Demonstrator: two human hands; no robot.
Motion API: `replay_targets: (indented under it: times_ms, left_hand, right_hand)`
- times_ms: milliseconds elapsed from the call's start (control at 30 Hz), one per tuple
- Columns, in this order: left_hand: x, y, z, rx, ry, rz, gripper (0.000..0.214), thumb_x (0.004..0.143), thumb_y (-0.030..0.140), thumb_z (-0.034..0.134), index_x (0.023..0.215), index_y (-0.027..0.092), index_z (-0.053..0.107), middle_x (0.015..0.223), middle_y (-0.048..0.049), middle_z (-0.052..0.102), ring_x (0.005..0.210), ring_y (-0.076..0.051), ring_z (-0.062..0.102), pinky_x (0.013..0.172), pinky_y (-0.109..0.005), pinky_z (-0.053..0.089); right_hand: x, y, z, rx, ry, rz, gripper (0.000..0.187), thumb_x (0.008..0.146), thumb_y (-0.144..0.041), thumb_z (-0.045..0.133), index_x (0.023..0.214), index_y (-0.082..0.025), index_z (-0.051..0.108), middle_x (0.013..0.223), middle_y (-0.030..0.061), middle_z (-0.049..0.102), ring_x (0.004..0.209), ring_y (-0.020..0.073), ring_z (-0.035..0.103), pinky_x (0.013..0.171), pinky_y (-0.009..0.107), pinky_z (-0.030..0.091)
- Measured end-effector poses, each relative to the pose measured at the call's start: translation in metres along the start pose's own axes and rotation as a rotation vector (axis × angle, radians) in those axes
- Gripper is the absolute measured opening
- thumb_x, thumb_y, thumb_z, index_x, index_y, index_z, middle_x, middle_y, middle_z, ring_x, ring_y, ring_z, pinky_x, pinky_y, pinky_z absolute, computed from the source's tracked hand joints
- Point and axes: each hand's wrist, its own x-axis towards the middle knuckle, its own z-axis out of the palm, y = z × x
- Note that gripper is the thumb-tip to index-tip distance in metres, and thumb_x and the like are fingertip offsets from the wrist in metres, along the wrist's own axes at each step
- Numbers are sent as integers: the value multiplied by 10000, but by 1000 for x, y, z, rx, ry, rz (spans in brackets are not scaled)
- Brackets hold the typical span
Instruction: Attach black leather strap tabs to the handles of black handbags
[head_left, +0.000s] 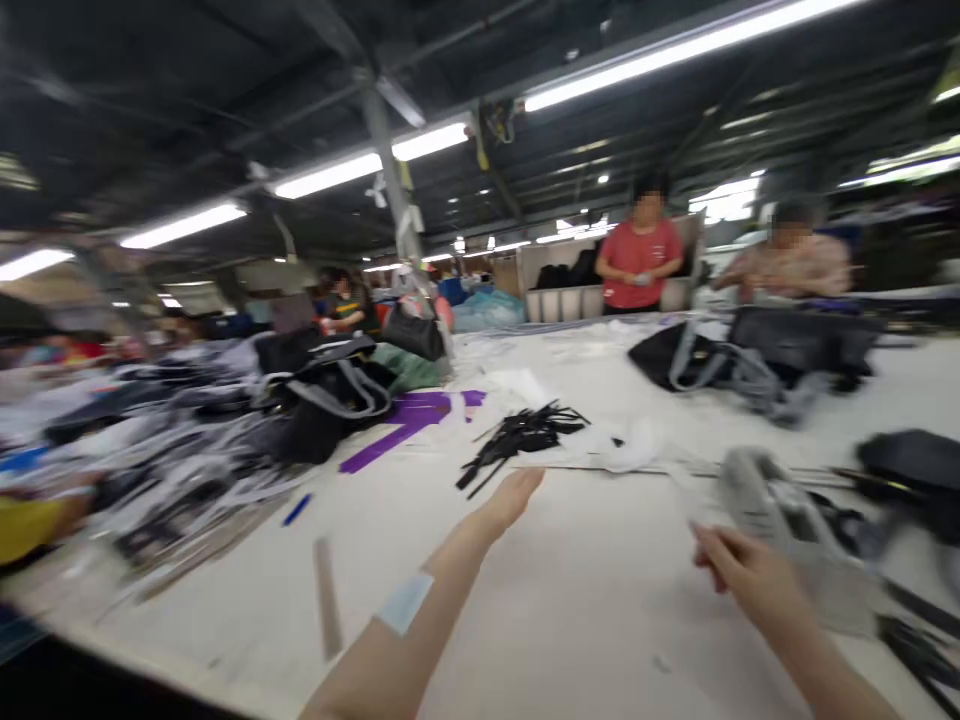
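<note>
My left hand (516, 497) reaches over the white table (570, 580), just in front of a loose heap of black strips (529, 432). Its fingers point forward and look stretched out, though motion blurs them; I see nothing held. A pale blue patch (405, 602) is on that forearm. My right hand (739, 565) is closed, thumb and fingers pinched together; what they hold, if anything, is too blurred to make out. It is beside a grey machine resembling a tape dispenser (780, 510).
Black bags with grey straps (322, 405) and piled fabric cover the left side. Purple strips (409, 425), a blue piece (298, 509) and a brown strip (327, 598) lie nearer. Another black bag (802, 345) is at right. Co-workers, one in a red shirt (640, 262), are across the table.
</note>
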Motion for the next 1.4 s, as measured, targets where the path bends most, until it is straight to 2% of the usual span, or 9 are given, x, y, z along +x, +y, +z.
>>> replay_targets:
  times_ms: [133,233,433,600,667,767,900,1167,1400]
  left_hand:
    - [17,-27,55,352,-164,75,650,876,523,406,1351,82,455,1514,-178,291,1419,-280,226,1165,-422,133]
    - [27,-46,79,776,-95,200,680,893,514,351,1405,68,387,1529,-181,246,1428,-291,199,1163,-437,156]
    - [36,-74,77,975,-36,364,641,913,466,270,1402,77,413,1492,-155,346,1388,-263,313,1157,-409,222]
    - [43,-84,67,923,-37,411,610,902,449,288,1370,99,463,1464,-126,403,1354,-247,375,1145,-409,273]
    - [46,-86,68,885,-9,430,605,888,448,320,1346,93,492,1439,-137,437,1331,-260,406,1134,-425,298]
    - [51,-91,71,831,38,459,591,862,447,373,1306,91,533,1402,-151,478,1297,-280,447,1114,-445,333]
    - [53,-96,72,797,61,476,564,855,443,404,1290,114,549,1390,-133,497,1282,-275,464,1106,-448,348]
    - [51,-94,71,815,40,439,571,872,444,388,1320,116,522,1418,-119,468,1307,-263,438,1124,-447,327]
    - [41,-83,70,823,6,362,554,895,438,375,1342,137,504,1452,-108,428,1343,-252,388,1138,-426,307]
  right_hand:
    - [5,10,6,9,-30,114,538,855,-634,453,529,-219,560,393,-3,489,418,169,496,479,287,390]
    - [10,14,14,43,-16,143,526,859,-613,472,529,-211,552,382,-18,465,391,144,461,474,271,381]
    - [-7,-7,7,80,60,69,488,898,-543,483,558,-203,566,440,-16,506,427,130,488,490,254,384]
    - [7,-11,-71,-313,198,-71,454,956,-466,396,649,-201,598,623,21,621,623,160,593,620,255,441]
    - [28,8,-119,-705,249,106,440,977,-448,329,754,-204,619,742,25,657,717,164,616,678,246,455]
    - [57,54,-186,-914,311,267,289,894,-360,497,1061,-157,616,1049,111,644,950,232,601,822,303,441]
    - [69,114,-240,-1112,260,464,554,694,-260,673,1208,-85,565,1187,227,556,1075,345,538,886,400,404]
    - [81,176,-233,-1296,161,396,361,759,-108,542,1112,-54,596,1104,216,571,1081,313,508,932,390,336]
    - [97,156,-240,-1239,263,155,365,860,-94,345,907,-72,706,829,270,618,799,363,597,696,477,409]
